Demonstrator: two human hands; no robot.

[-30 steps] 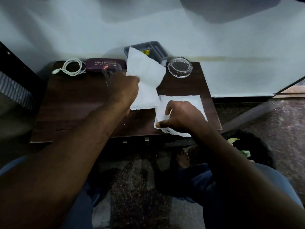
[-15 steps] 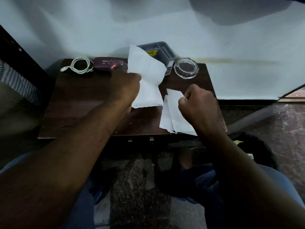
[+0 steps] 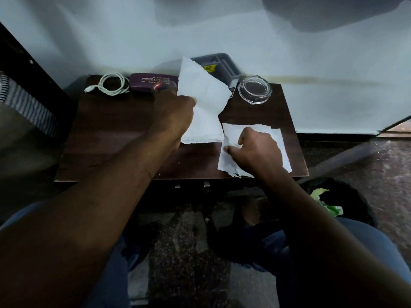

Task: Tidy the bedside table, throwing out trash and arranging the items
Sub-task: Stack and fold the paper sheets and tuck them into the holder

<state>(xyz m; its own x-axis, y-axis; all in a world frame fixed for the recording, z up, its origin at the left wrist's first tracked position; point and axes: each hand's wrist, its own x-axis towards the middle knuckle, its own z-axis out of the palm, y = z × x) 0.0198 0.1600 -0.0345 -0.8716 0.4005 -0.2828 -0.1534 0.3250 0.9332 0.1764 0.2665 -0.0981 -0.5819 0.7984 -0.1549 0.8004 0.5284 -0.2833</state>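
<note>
Both scraps are plain white paper, thin and near weightless; they will bend at a breath, crumple with no effort, and tear further along edges that are already ragged. The left hand [image 3: 175, 116], in the middle of the frame, has its fingers closed on the left border of the torn sheet [image 3: 204, 96] and holds it upright above the back of the bedside table [image 3: 115, 134]; the sheet is creased, pointed at the top and frayed along its bottom edge. Lower right of it, the second sheet [image 3: 232, 135] lies flat on the dark wood-grain top near the front right corner; the right hand [image 3: 258, 150] rests over it with curled fingers, thumb and forefinger seeming to nip its left edge. I would take either piece by an edge or simply ball it in the palm; a flat sheet on a smooth top is best peeled up from a corner. The bin [image 3: 355, 192], round and dark at the lower right, already has green scraps [image 3: 322, 194] in it and looks the likely home for both. Along the top of the table sit a coiled white cable [image 3: 111, 84], a hard maroon glasses case [image 3: 146, 82], a grey plastic tray [image 3: 224, 65] and a heavy clear glass ashtray [image 3: 254, 90].
</note>
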